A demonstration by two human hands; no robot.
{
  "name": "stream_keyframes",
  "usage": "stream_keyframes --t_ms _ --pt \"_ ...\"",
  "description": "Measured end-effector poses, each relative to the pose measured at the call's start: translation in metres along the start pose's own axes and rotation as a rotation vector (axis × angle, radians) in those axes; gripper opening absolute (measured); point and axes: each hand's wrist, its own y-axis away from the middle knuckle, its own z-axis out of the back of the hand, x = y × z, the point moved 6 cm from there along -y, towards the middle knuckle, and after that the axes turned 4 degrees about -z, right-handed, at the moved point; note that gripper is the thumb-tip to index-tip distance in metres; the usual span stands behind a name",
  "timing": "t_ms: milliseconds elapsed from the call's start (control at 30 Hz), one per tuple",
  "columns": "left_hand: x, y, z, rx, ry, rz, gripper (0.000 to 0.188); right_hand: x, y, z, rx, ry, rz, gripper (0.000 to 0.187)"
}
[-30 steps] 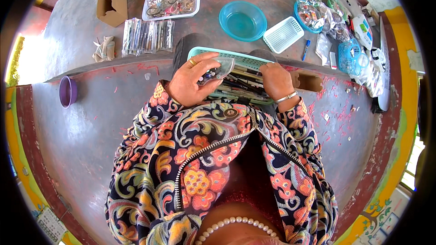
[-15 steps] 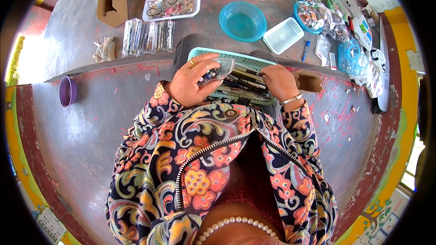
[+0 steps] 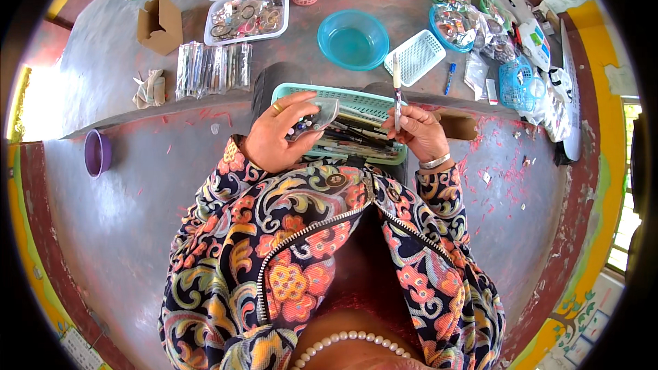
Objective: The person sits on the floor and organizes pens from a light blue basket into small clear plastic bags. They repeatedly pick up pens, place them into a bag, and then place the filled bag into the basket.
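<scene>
On my lap rests a mint-green plastic basket point(image 3: 356, 102) full of loose pens point(image 3: 356, 130). My left hand point(image 3: 279, 138), with a ring on one finger, is closed around a clear plastic bag point(image 3: 325, 114) over the basket's left part. Small dark and light pieces, perhaps pen ends, show inside the bag. Above the basket's right end, my right hand point(image 3: 419, 131) pinches a pen point(image 3: 397, 89) with a pale upper part and a darker lower part, held upright. Its lower end is hidden by my fingers.
Ahead on the table are a blue bowl point(image 3: 353, 18), a white mesh tray point(image 3: 423, 52), a row of bagged pens point(image 3: 214, 68), a white tray of bands point(image 3: 247, 35) and a blue marker point(image 3: 449, 78). A cardboard box point(image 3: 160, 25) stands left; a purple tub point(image 3: 98, 154) lies lower left.
My right hand has come up out of the pens and now holds one pen upright. The left hand keeps the bag. The whole view has shifted slightly.
</scene>
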Motion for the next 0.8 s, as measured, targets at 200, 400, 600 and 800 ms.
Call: stream_keyframes --t_ms 200,400,600,800 --pt "-0.002 -0.003 0.001 0.027 -0.025 -0.011 0.038 -0.002 -0.001 -0.007 0.099 -0.114 0.018 0.026" --pt "0.000 0.000 0.000 -0.011 0.010 0.011 0.037 0.006 0.002 -0.007 -0.049 -0.020 0.056 0.025" --pt "0.001 0.002 0.000 -0.021 0.008 -0.017 0.039 0.045 0.018 -0.022 -0.109 0.057 0.351 0.015" --pt "-0.001 0.002 0.002 -0.034 0.008 0.004 0.042 0.088 0.044 -0.058 -0.187 0.417 0.521 0.020"
